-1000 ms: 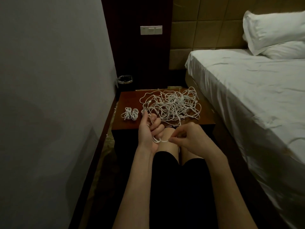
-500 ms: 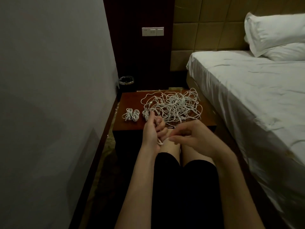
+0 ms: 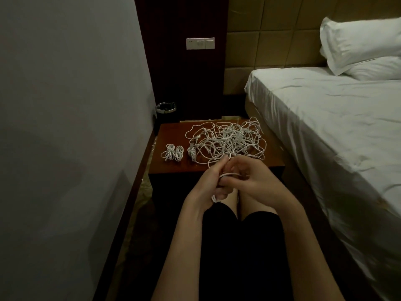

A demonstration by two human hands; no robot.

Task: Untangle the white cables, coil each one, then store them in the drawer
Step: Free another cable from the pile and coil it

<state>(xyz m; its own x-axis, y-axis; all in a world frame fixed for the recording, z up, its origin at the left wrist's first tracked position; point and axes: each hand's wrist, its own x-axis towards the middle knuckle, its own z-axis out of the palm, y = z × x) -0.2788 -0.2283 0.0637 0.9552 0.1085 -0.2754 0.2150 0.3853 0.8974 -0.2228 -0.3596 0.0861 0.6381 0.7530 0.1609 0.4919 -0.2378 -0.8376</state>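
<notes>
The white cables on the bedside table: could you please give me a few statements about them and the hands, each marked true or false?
1. A large tangled pile of white cables lies on the wooden bedside table. True.
2. All the cables are already coiled. False: only a few small coiled bundles lie left of the tangle.
3. Both hands hold a white cable in front of the table. True: the left hand grips it and the right hand pinches it.
4. The coiled bundles lie on the bed. False: they lie on the table; the bed bears only pillows.
5. An open drawer shows. False: none is visible.
</notes>
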